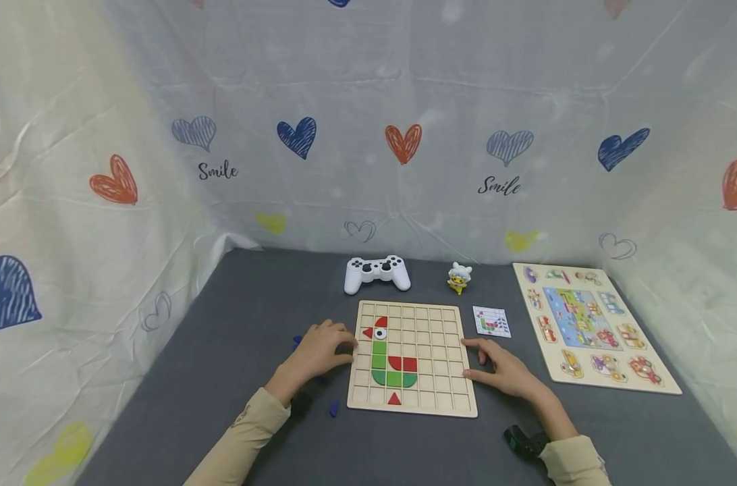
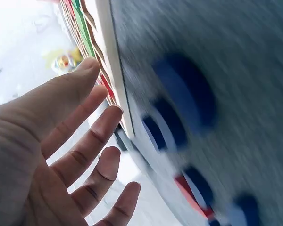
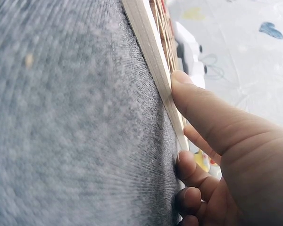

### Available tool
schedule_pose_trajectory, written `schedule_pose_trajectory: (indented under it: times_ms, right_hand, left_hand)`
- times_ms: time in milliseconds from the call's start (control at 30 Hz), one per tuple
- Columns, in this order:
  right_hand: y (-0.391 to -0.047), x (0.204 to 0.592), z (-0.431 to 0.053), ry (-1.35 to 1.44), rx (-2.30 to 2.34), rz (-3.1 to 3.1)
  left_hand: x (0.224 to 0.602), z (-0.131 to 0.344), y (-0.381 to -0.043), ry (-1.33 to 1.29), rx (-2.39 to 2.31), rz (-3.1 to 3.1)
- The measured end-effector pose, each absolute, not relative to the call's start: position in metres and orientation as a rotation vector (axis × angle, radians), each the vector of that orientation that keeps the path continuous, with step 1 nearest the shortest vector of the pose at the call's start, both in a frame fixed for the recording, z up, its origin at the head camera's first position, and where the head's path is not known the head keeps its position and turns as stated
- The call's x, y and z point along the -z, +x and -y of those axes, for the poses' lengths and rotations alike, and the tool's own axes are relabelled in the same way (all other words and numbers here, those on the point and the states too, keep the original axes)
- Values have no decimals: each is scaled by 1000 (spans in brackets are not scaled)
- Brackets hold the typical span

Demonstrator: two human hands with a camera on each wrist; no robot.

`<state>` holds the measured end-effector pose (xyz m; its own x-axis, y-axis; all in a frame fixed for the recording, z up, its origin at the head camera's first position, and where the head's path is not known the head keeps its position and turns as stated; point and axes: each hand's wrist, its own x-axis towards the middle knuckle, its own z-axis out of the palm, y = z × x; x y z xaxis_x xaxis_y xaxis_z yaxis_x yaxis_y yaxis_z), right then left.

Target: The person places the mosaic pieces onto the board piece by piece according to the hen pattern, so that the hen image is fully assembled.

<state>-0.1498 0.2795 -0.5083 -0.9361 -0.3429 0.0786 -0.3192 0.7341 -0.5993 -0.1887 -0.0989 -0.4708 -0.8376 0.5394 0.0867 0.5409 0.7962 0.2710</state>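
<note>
A square wooden grid board lies on the dark table. Red and green pieces and one white eye tile sit in its cells in a bird-like shape. At the board's left edge is my left hand, fingers spread and relaxed, fingertips right by the rim. My right hand touches the right edge with thumb and index fingertip set apart, its other fingers bent below. Blue pieces lie beside the left hand, blurred in the left wrist view, with a red piece among them.
Behind the board are a white game controller and a small yellow-and-white figurine. A pattern card lies right of the board, and a picture puzzle board farther right. Heart-printed cloth closes off the back and sides.
</note>
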Motion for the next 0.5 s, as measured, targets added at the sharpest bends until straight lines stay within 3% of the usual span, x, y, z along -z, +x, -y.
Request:
schedule_pose_trajectory:
  times_ms: [500]
  right_hand:
    - [-150, 508, -280, -565, 994, -2885]
  left_hand:
    - [469, 157, -198, -822, 418, 3040]
